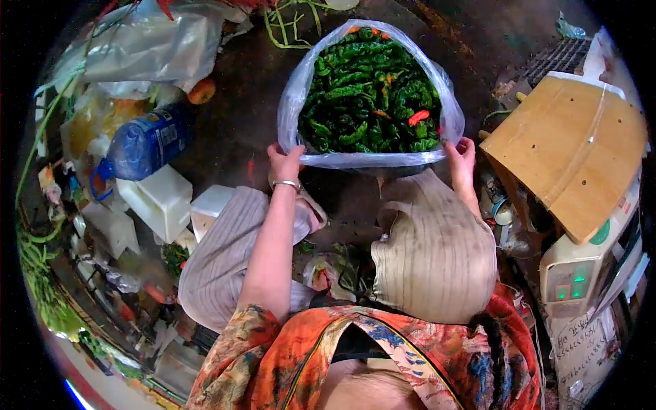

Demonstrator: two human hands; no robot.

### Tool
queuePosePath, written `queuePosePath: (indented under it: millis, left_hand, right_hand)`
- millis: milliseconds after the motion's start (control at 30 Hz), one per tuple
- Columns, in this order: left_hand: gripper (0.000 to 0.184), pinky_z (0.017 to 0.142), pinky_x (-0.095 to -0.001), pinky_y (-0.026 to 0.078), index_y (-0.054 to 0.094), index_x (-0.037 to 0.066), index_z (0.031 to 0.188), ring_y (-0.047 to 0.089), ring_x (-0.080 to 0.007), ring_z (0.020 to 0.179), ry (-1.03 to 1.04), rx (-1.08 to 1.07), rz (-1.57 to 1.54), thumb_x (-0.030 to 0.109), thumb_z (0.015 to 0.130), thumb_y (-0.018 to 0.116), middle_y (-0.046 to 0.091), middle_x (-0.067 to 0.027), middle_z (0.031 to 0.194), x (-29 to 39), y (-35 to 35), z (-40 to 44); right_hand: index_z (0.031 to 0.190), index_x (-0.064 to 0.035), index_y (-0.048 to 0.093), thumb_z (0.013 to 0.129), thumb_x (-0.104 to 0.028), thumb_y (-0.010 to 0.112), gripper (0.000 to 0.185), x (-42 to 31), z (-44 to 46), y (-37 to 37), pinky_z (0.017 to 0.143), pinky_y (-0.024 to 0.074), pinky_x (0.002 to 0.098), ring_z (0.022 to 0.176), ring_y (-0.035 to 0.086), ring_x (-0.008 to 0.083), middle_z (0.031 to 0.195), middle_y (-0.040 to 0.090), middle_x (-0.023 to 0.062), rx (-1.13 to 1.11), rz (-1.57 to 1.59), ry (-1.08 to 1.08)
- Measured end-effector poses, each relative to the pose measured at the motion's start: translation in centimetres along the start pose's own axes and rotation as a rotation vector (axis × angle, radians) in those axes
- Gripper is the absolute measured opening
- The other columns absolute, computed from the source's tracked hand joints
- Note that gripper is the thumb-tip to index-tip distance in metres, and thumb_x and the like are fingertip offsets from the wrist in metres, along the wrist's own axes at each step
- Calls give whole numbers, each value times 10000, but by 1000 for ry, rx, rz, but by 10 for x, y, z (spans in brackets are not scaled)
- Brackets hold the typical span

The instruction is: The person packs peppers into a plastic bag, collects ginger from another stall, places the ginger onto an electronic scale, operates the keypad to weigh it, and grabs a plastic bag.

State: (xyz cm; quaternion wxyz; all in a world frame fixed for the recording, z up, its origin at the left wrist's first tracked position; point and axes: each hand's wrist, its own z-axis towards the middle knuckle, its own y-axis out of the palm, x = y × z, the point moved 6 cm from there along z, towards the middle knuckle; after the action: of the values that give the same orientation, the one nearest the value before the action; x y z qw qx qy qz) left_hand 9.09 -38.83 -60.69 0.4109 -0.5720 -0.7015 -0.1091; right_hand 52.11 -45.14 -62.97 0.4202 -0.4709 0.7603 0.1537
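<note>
A clear plastic bag (290, 109) stands wide open on the dark floor in front of my knees. Green peppers (369, 89) fill it, with a few red and orange ones among them. At the bag's near left corner my left hand (285, 164) is closed on the rim, a bracelet at its wrist. My right hand (461, 160) grips the rim at the near right corner, its fingers curled round the plastic. The near edge of the bag is stretched between both hands.
A blue-labelled bottle (147, 142) and a white container (158, 198) lie at the left, below a plastic sheet (150, 51). On the right are a wooden board (570, 147) and a scale with a lit green display (572, 281). Green stems (290, 24) lie beyond the bag.
</note>
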Motion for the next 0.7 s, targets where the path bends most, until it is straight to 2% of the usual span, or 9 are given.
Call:
queuePosePath:
  millis: [67,133,267,333,433,533,567,667,700]
  left_hand:
    - [463,567,-290,455,446,18,1033,549,-162,676,132,182,304,85,668,723,570,-91,874,15,-10,-11]
    - [398,586,-259,447,483,-1,969,546,-135,653,40,128,219,118,685,735,590,-83,839,8,-8,-15]
    - [144,526,-238,435,533,28,844,533,-118,598,293,-2,-40,87,791,653,585,-25,733,-9,-3,1]
    - [130,634,-295,487,545,42,903,589,-160,728,-139,-190,-331,101,818,623,612,-51,854,-25,8,-5]
    - [123,750,-390,494,544,54,956,596,-218,861,-330,-311,-515,125,857,566,616,-66,934,-31,7,-2]
    - [146,857,-446,461,536,47,998,583,-263,924,-464,-298,-659,135,887,503,608,-87,978,-42,5,1]
    - [163,869,-444,456,534,40,1003,581,-267,929,-509,-289,-755,150,892,491,607,-93,982,-51,5,7]
    - [169,835,-415,459,534,31,961,577,-268,843,-559,-262,-841,166,906,447,600,-96,891,-54,14,4]
    - [167,768,-391,452,529,38,894,547,-250,761,-575,-244,-891,165,909,421,569,-85,802,-61,17,10]
  right_hand:
    - [979,-10,510,794,-133,627,251,-12,-6,-4,575,410,235,672,502,100,797,550,29,3,-278,-71]
    - [894,-27,551,845,-124,559,109,-9,-13,5,492,390,218,564,471,74,687,532,-10,-77,-70,42]
    - [930,-40,562,865,-124,544,108,14,-3,6,554,460,242,615,532,109,732,569,16,-102,313,240]
    - [948,-41,562,873,-125,537,115,26,-2,8,607,493,255,664,562,130,776,588,36,-98,527,355]
    - [1033,10,520,895,-77,489,166,37,-5,24,868,466,325,921,558,206,988,579,87,-136,1078,499]
    - [1066,39,500,883,-44,490,201,30,-15,46,884,459,323,928,564,214,991,582,89,-235,1240,612]
    - [1085,25,495,876,-17,480,214,-33,-50,54,825,473,305,866,562,192,952,576,81,-364,761,222]
    - [1068,-2,492,881,-46,455,196,-24,-47,46,702,463,286,750,522,153,878,544,48,-580,495,-40]
    - [984,-24,512,875,-94,457,141,0,-27,43,622,432,279,669,481,145,790,515,31,-515,662,120]
